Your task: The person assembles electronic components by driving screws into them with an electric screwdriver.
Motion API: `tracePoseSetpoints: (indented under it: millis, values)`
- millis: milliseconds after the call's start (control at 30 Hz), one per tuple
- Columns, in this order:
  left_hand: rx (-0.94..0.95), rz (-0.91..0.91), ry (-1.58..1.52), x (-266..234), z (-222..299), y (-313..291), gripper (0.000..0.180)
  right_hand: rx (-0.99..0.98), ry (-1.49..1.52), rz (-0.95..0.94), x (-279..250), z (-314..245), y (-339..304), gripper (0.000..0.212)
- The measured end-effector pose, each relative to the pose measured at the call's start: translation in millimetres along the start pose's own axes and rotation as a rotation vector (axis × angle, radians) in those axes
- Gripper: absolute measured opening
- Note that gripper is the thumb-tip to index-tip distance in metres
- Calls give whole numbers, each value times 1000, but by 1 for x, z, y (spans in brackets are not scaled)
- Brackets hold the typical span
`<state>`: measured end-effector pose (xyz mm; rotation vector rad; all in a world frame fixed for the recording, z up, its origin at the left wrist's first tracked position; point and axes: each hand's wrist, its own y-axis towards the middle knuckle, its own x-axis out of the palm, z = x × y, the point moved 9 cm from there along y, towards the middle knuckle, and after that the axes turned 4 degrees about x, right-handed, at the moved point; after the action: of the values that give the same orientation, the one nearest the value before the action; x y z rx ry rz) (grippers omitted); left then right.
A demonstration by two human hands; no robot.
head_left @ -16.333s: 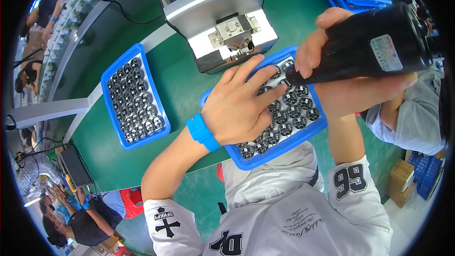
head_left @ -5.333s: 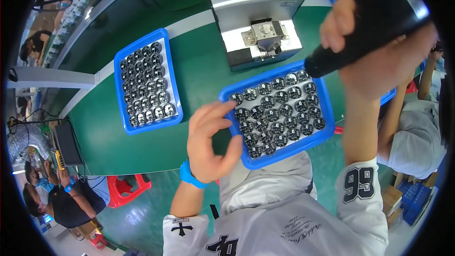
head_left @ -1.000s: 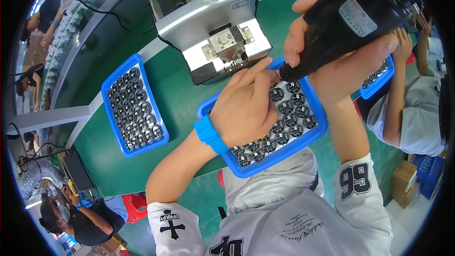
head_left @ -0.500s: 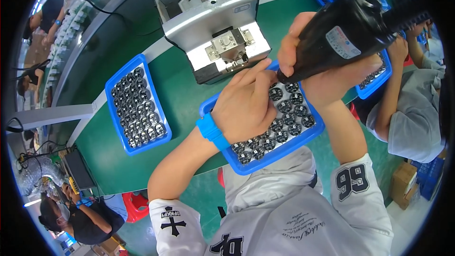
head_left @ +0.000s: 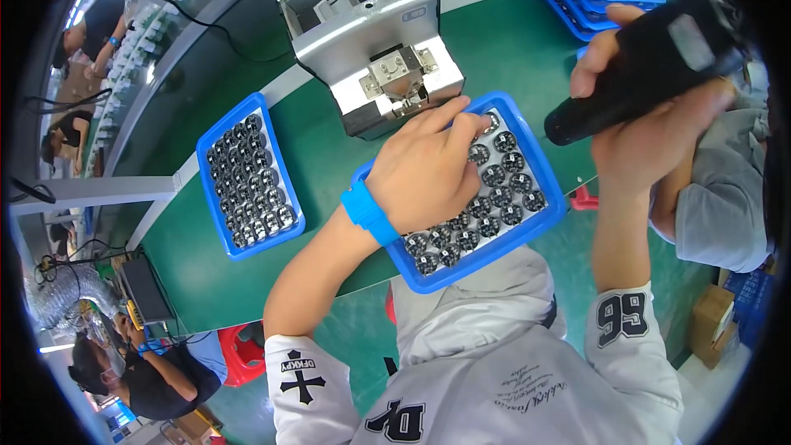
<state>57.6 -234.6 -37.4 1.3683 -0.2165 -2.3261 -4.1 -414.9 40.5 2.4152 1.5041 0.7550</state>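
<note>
My left hand [head_left: 428,169], a blue band on its wrist, lies over a blue tray [head_left: 441,284] of round black-and-silver parts. Its fingers are bent and drawn together at the tray's far end, beside one of the parts [head_left: 492,122]; what they pinch is hidden beneath them. My right hand [head_left: 651,132] is wrapped round a black electric screwdriver [head_left: 651,66], held up to the right of the tray. The tool's narrow end points left and down, apart from the tray and the parts. No bit can be made out on it.
A silver machine [head_left: 362,25] with a metal fixture stands just beyond the tray. Another blue tray of parts [head_left: 297,231] lies to the left on the green table [head_left: 329,189]. Stacked blue trays [head_left: 577,29] stand at the far right. Co-workers sit at both sides.
My right hand has moved the screwdriver right, away from my left fingertips and the tray. The left hand stays over the tray's far end.
</note>
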Motion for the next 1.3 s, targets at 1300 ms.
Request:
tracePoseSetpoints:
  millis: [1300]
  values:
    - [-279, 421, 184, -51, 11, -121, 22, 76, -71, 52, -42, 38, -30, 120]
